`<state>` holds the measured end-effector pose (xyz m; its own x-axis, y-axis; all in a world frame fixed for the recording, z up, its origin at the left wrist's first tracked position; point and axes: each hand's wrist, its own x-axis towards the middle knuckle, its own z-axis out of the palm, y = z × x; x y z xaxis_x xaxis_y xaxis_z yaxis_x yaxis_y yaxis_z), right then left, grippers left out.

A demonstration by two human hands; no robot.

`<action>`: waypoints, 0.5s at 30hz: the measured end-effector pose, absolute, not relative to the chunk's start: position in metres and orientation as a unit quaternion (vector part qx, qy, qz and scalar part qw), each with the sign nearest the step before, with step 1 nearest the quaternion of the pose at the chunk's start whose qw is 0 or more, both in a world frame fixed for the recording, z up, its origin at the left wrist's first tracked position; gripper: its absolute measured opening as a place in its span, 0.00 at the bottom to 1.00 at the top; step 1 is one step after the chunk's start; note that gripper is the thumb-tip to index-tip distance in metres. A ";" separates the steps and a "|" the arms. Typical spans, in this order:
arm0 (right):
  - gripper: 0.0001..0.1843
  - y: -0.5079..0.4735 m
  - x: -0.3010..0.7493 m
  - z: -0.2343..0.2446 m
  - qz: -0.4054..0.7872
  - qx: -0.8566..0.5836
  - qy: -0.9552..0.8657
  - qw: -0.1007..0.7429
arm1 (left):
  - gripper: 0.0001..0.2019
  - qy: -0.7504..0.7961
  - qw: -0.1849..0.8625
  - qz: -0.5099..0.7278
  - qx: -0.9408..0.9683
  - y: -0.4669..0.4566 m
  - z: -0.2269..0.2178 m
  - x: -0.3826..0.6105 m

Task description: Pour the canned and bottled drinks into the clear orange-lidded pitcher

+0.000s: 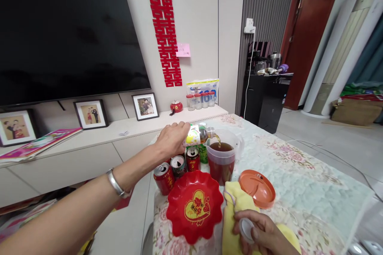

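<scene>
My left hand (173,139) is wrapped round a plastic drink bottle (194,134) with a white and yellow label, tipped to the right. Brown liquid runs from its mouth into a clear plastic pitcher (221,167), which holds a good deal of dark liquid. In the fingers of my right hand (263,231) is a white bottle cap (246,230), above a yellow cloth (229,223). Beside the pitcher lies its orange lid (257,189). Several opened cans, among them a red can (164,178), stand below my left hand.
A red scalloped plate (194,207) lies at the front of the cloth-covered table (284,159). Behind it runs a white cabinet (167,121) with picture frames, a red pot (176,106) and several red-lidded jars (198,101).
</scene>
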<state>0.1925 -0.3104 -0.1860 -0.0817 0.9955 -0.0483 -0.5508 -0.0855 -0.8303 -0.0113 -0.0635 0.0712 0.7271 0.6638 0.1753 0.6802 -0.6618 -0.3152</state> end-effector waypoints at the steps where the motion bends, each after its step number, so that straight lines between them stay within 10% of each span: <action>1: 0.29 -0.311 0.192 -0.186 0.655 -0.335 -0.330 0.591 | 0.20 -0.367 0.188 -0.018 -0.911 -0.063 0.072 -0.010; 15: 0.27 -0.310 0.192 -0.190 0.658 -0.322 -0.337 0.592 | 0.22 -0.348 0.264 0.018 -0.899 -0.060 0.088 -0.006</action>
